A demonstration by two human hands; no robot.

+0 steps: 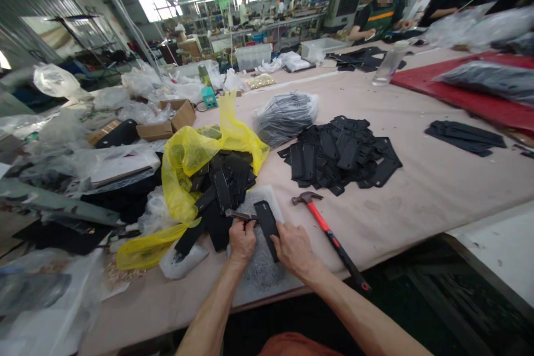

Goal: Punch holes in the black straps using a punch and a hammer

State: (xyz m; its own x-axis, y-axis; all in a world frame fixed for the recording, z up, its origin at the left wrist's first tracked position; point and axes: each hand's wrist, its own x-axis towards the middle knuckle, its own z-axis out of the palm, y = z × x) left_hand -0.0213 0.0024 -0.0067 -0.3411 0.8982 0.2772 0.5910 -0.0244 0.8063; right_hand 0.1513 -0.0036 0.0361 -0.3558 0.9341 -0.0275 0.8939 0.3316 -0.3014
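My left hand is closed on a slim metal bar-like tool, whose exact kind I cannot make out. The tool points left, and its right end meets the edge of a flat black piece with rounded corners and a small slot near its top. My right hand grips that piece along its right edge. Under both hands lies a whitish, scuffed pad at the table's front edge. To the right of my right hand rests a claw hammer with a red and black handle.
A yellow plastic bag spills black pieces at the left. A heap of similar pieces lies beyond the hammer, beside a clear bag of dark pieces. Plastic wrap and a cardboard box crowd the left. Co-workers sit across the table.
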